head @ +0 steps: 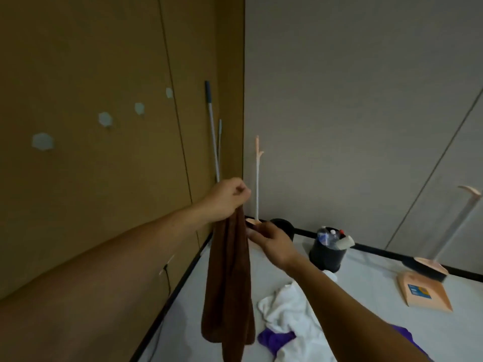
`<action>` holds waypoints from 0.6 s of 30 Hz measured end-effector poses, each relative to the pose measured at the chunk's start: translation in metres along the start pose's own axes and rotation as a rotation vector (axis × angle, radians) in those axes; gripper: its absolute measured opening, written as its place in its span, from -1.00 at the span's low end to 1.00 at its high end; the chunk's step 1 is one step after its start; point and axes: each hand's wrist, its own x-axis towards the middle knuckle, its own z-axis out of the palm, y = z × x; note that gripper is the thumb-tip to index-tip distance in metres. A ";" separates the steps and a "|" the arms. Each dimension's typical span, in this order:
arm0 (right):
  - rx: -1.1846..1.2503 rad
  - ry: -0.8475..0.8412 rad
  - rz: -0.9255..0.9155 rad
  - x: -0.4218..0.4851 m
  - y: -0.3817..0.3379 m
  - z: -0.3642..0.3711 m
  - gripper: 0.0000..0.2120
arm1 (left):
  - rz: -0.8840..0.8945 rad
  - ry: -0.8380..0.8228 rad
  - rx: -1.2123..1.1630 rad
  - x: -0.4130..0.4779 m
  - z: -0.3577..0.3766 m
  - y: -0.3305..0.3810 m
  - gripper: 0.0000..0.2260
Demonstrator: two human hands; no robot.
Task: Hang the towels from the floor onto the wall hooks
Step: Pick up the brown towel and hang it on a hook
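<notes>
Pale floor point(379, 278), white towel point(287, 309), purple towel point(274, 338), black bin point(326, 257), peach dustpan point(428, 296), brush point(423, 269)

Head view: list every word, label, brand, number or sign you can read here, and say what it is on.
No text is legible in this frame.
On the dustpan, a blue and yellow sticker: print too blurred to read.
On the bottles in the black bin: labels too small to read.
On the brown towel held by the left hand: no print visible.
</notes>
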 end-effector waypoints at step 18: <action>0.052 0.145 -0.469 -0.023 -0.174 0.125 -0.79 | -0.202 -0.117 0.368 -0.165 -0.205 -0.021 -0.79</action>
